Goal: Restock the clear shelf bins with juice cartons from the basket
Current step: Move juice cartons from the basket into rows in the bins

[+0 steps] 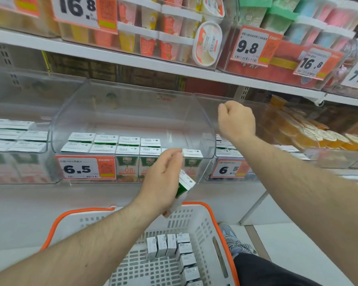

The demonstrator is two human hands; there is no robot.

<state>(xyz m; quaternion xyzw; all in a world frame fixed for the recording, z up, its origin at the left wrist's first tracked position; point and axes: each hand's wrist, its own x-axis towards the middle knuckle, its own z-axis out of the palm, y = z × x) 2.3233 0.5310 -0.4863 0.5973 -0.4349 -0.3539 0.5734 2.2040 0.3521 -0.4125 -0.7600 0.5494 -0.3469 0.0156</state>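
Observation:
My left hand (163, 178) grips a green and white juice carton (184, 187), tilted, just in front of the clear shelf bin (132, 112). Inside the bin stand two rows of juice cartons (112, 144), white tops up. My right hand (236, 118) is raised at the bin's upper right edge, fingers curled; whether it grips the clear lid edge is not plain. Below, a white basket (203, 228) with an orange rim holds several more cartons (174, 247) on its right side.
More clear bins with cartons sit to the left (17, 139) and right (232, 155), each with a 6.5 price tag. A bin of orange jelly cups (310, 131) is further right. The shelf above (153, 65) carries boxed goods. A shoe (234, 238) shows beside the basket.

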